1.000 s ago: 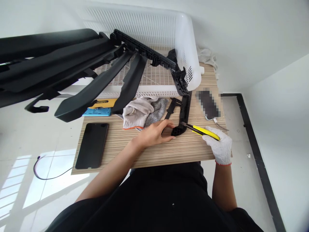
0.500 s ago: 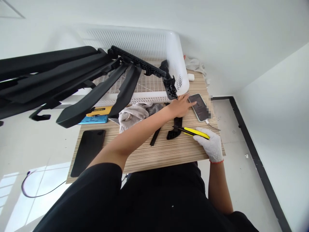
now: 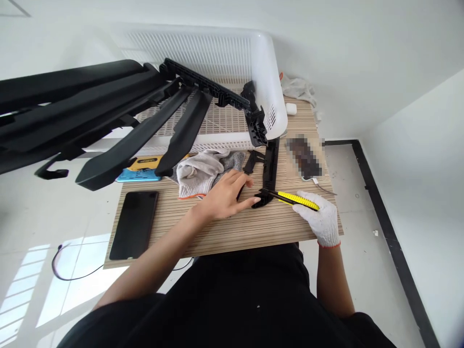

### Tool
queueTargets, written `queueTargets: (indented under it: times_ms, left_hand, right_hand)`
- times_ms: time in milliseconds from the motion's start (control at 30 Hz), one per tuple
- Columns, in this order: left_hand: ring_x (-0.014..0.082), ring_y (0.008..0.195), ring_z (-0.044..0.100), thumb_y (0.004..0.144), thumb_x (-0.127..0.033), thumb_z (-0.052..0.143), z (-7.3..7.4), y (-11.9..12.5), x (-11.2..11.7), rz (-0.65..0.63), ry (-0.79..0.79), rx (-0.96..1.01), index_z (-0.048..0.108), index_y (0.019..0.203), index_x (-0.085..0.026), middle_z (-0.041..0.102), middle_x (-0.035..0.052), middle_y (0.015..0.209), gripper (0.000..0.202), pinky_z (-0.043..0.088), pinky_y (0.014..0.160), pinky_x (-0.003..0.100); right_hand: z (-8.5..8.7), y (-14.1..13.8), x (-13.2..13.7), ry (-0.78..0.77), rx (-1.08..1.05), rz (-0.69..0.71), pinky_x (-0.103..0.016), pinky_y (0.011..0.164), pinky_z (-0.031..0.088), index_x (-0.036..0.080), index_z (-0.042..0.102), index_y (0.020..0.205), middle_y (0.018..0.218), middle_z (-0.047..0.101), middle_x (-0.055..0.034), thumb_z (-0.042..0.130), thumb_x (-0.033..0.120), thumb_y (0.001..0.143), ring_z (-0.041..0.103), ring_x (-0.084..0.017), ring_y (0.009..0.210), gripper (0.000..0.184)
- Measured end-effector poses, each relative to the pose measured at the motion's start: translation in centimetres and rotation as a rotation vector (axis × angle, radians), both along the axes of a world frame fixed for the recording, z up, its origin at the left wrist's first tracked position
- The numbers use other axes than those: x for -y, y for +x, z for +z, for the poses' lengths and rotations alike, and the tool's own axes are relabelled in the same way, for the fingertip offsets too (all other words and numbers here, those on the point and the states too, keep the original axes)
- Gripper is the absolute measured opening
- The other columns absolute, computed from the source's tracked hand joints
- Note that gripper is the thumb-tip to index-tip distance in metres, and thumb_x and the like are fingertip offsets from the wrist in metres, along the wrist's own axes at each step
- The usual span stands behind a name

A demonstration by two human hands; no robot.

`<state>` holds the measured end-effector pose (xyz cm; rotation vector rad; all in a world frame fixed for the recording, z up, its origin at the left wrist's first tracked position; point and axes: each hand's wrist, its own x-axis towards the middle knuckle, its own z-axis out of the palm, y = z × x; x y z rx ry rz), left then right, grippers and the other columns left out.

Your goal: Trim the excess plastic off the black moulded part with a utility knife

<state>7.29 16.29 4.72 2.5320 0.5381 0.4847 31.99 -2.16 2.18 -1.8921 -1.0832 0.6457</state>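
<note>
My right hand [image 3: 321, 220], in a white knit glove, is closed on a yellow utility knife [image 3: 295, 198]. The knife's blade tip rests against the near end of a black plastic trim part [image 3: 270, 166] lying on the wooden table [image 3: 253, 227]. My bare left hand [image 3: 226, 195] lies on the table just left of that part, fingers stretched toward its near end, over a thin black strip. A grey and white glove [image 3: 201, 171] lies crumpled behind my left hand.
A white slatted basket [image 3: 264, 67] at the back holds long black trim pieces [image 3: 119, 111] that jut out to the left. A dark phone [image 3: 134, 223] lies at the table's left, another phone [image 3: 303, 155] on a cable at the right. Blue and yellow items [image 3: 141, 169] sit under the trims.
My left hand has drawn back from the phone at the right and now lies beside the black part's near end. The right hand and knife have hardly moved.
</note>
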Motion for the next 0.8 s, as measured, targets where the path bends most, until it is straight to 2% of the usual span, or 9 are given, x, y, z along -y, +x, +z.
queueTargets:
  times_ms: [100,200,467,667,800]
  left_hand:
    - [0.0282,0.100,0.060,0.093,-0.055,0.066,-1.4,-0.2,0.5,0.003,0.042,-0.041,0.064,0.102,-0.016,0.070,0.0089,0.100,0.040,0.048,0.091,0.042]
    - [0.0270,0.098,0.061,0.093,-0.053,0.068,-2.0,0.1,0.6,-0.006,0.105,-0.034,0.069,0.102,-0.018,0.073,0.0073,0.099,0.036,0.046,0.089,0.041]
    - [0.0215,0.090,0.062,0.096,-0.044,0.068,-2.3,0.0,0.6,-0.036,0.232,0.092,0.069,0.096,-0.019,0.074,0.0041,0.093,0.025,0.044,0.082,0.035]
    - [0.0196,0.089,0.062,0.096,-0.040,0.069,-2.3,0.1,0.8,-0.064,0.232,0.153,0.072,0.096,-0.020,0.074,0.0031,0.091,0.020,0.044,0.081,0.033]
    - [0.0201,0.093,0.062,0.094,-0.038,0.072,-2.6,0.0,0.7,-0.074,0.229,0.202,0.076,0.102,-0.022,0.073,0.0041,0.094,0.018,0.045,0.082,0.033]
  right_hand:
    - [0.0,-0.1,0.0,0.002,-0.003,0.010,-0.043,0.101,0.058,0.025,0.081,0.109,0.113,0.080,-0.0054,0.084,0.044,0.076,0.075,-0.028,0.106,0.039]
    - [0.1,-0.2,-0.1,0.008,0.023,-0.042,-0.043,0.100,0.059,0.024,0.081,0.108,0.111,0.080,-0.0057,0.084,0.044,0.076,0.075,-0.028,0.105,0.038]
    - [0.3,-0.2,-0.2,-0.007,0.002,-0.071,-0.046,0.102,0.058,0.023,0.081,0.109,0.112,0.080,-0.0067,0.083,0.044,0.076,0.074,-0.029,0.106,0.039]
    - [0.2,-0.1,-0.3,-0.030,-0.004,-0.084,-0.047,0.104,0.056,0.024,0.081,0.110,0.111,0.079,-0.0062,0.084,0.043,0.076,0.074,-0.029,0.106,0.038]
    - [0.1,-0.1,-0.3,-0.045,-0.027,-0.126,-0.046,0.096,0.060,0.023,0.081,0.110,0.105,0.080,-0.0068,0.084,0.044,0.075,0.075,-0.027,0.095,0.041]
